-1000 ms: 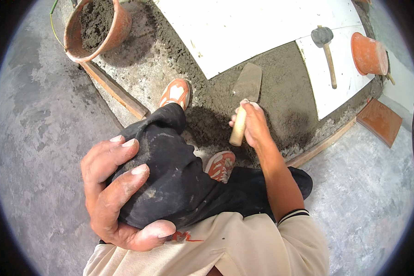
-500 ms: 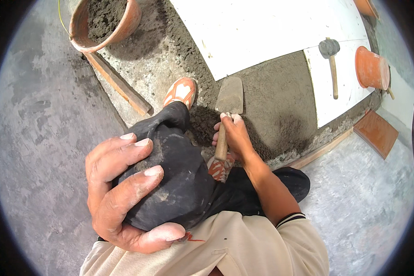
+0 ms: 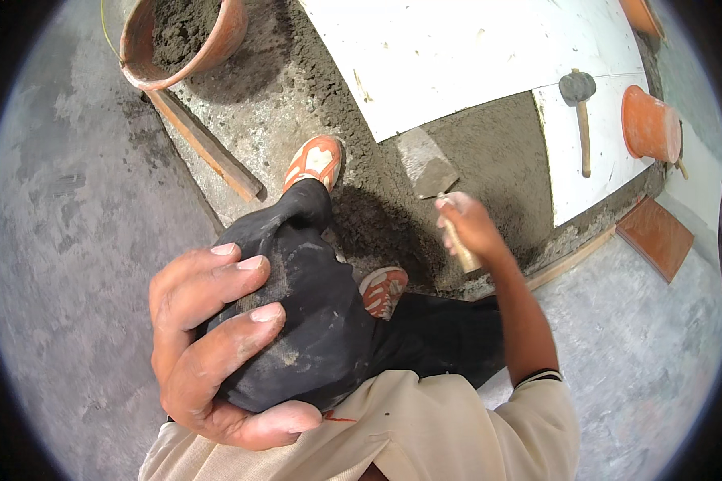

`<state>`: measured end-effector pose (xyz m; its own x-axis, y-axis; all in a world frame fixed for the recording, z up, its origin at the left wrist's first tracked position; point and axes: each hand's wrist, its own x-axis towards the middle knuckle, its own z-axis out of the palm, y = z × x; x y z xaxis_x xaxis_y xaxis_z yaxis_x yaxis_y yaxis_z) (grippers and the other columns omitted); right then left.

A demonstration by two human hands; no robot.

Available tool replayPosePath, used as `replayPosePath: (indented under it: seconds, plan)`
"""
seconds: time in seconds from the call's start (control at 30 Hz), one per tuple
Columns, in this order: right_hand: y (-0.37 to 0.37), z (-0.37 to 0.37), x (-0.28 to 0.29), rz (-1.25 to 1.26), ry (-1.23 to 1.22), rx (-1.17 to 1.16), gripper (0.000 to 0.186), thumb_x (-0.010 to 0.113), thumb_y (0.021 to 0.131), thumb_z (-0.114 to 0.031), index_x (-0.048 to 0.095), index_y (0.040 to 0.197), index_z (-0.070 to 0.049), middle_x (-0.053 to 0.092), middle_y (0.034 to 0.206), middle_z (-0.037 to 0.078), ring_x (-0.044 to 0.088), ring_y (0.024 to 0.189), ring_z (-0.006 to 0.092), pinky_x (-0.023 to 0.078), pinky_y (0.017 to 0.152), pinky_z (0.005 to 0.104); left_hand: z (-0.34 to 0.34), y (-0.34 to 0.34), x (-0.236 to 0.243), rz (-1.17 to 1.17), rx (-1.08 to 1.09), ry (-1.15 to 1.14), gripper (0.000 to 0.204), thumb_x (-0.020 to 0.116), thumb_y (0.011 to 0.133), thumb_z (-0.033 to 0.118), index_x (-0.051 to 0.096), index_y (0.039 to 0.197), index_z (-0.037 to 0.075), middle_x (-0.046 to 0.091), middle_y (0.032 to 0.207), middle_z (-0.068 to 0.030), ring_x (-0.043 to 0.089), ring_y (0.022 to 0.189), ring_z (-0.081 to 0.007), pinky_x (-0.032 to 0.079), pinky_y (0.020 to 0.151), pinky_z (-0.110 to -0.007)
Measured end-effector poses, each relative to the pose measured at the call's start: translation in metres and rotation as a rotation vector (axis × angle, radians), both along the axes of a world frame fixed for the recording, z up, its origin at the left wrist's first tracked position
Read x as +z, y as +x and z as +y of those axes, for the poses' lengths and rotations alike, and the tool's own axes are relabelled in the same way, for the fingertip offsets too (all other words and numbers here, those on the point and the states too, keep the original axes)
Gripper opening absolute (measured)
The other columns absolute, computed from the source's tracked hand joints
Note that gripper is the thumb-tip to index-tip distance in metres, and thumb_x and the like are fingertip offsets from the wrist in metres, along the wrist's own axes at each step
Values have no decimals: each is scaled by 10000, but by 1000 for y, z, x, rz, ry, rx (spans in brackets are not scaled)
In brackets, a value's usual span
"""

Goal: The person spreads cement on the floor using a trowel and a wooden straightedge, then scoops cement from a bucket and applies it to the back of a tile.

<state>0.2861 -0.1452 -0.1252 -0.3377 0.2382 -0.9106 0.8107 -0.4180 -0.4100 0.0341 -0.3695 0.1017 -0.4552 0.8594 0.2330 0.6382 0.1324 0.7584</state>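
My right hand (image 3: 465, 223) is closed round the wooden handle of a trowel (image 3: 427, 164). Its flat metal blade lies over the grey mortar bed (image 3: 497, 152), close to the corner of a large white tile (image 3: 473, 48). Fingers spread and curved, my left hand (image 3: 217, 345) rests over my raised knee in dark trousers (image 3: 297, 353) and holds nothing. Crumbly mortar borders the bed near my orange-and-white shoe (image 3: 314, 163).
An orange bucket (image 3: 237, 32) of mortar stands at the far left, near a wooden strip (image 3: 204, 148). A mallet (image 3: 583, 132) lies on white tile at the right. Beyond it are another orange bucket (image 3: 650, 124) and a brown tile (image 3: 656, 239).
My right hand has swung the trowel to the right over the mortar, and its blade now slants with the tip toward the upper left. My left hand stays on the knee.
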Motion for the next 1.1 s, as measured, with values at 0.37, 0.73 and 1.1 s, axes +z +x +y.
replayPosePath:
  seconds: [0.37,0.73,1.1]
  plan:
    - [54,39,-12,78,131,-206,375,570,1084,-375,595,1271,-51,615,904,51,589,645,122,508,530,290,0,8,-1,39,-25,-14,787,803,768,692,721,1114,-10,719,1110,-290,678,1060,-449,527,939,-580]
    - [82,-59,-29,90,520,216,365,601,1088,-364,594,1238,-31,671,836,136,687,705,202,549,615,394,-5,15,6,24,-74,-77,736,733,855,630,700,1220,-8,685,1229,-314,635,1189,-454,468,1028,-590]
    - [24,-65,-42,103,250,-145,351,529,1092,-396,566,1140,-50,592,857,44,608,605,145,530,550,329,-6,10,6,0,-90,-58,772,810,783,667,712,1177,11,689,1197,-298,638,1135,-426,489,983,-557]
